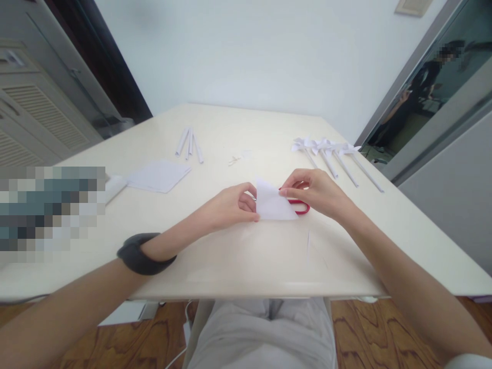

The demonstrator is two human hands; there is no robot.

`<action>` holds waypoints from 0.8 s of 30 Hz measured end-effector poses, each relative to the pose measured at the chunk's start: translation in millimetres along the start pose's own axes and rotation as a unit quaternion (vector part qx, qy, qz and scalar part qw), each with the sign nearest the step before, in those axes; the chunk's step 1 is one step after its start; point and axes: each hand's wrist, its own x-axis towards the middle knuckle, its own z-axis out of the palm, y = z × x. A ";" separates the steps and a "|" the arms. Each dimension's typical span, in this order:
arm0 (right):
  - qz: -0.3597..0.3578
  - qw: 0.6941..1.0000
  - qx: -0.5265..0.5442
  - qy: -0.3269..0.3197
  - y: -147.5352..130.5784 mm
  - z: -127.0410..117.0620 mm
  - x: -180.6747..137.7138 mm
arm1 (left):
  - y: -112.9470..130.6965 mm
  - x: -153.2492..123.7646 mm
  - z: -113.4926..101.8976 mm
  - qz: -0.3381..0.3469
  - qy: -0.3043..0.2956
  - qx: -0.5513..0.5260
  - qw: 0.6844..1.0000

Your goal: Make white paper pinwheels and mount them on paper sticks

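Observation:
A folded white paper triangle (272, 204) lies on the cream table (246, 256) in front of me. My left hand (229, 206) pinches its left edge with curled fingers. My right hand (315, 192) is closed on the red handle of a pair of scissors (300, 206), which lies partly under the paper's right corner. The blades are hidden behind the paper.
A stack of white paper sheets (158, 175) lies to the left. Three rolled paper sticks (189, 143) lie further back. Several paper pinwheels on sticks (334, 156) rest at the right. Small paper scraps (237, 158) sit mid-table. A person shows in the glass door at the right.

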 end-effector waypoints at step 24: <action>0.017 0.999 0.040 -0.021 1.2 -2.2 0.5 | 4.7 -3.7 -2.1 0.006 0.042 0.039 0.998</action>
